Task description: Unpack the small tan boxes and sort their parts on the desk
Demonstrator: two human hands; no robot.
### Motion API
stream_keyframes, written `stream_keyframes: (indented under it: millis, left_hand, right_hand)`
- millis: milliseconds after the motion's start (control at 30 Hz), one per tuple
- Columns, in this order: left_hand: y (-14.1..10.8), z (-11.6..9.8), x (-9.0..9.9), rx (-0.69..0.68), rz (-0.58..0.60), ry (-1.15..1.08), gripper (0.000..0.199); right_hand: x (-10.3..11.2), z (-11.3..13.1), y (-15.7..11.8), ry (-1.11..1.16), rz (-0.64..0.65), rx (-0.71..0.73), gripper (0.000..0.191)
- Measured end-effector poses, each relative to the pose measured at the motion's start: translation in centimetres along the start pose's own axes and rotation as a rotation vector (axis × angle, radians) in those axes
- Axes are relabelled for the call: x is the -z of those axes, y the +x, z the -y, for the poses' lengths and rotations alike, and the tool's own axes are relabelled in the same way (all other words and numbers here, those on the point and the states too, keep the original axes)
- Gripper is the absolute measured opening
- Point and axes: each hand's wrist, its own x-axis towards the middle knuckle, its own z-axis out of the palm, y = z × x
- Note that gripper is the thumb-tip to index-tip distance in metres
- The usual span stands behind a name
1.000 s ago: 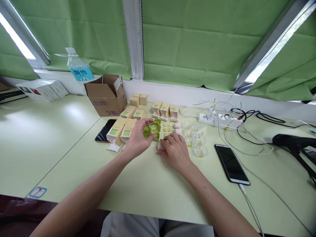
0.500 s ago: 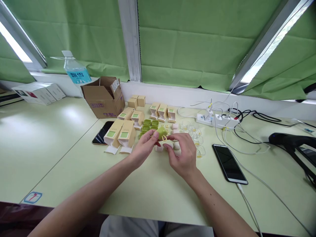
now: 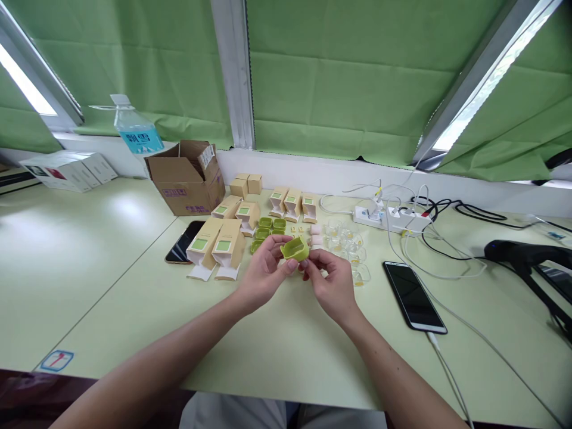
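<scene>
My left hand is closed around a small green plastic case, its hollow side turned up towards me. My right hand is pinched against the case's lower right edge; what lies between those fingertips is hidden. Just beyond the left hand stand several more green cases. Past my hands lie small yellow pieces, with pale pink blocks beside them. Clear plastic covers with yellow spots are spread to the right of the right hand.
Small tan boxes with opened flaps stand at the left, near a dark phone and a cardboard carton. A power strip with tangled cables lies at the back right. Closer in, a phone is plugged into a white cable.
The green case has been turned over, so its hollow side now shows and the yellow loop is out of sight. My right hand has shifted slightly, its fingers drawn in below the case.
</scene>
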Motion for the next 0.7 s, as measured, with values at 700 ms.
stream_keyframes:
  millis: [700]
  left_hand:
    - [-0.7,0.1,-1.2,-0.008,0.007,-0.062,0.053]
  right_hand:
    - [-0.5,0.2,-0.8,-0.075,-0.098,0.174,0.023]
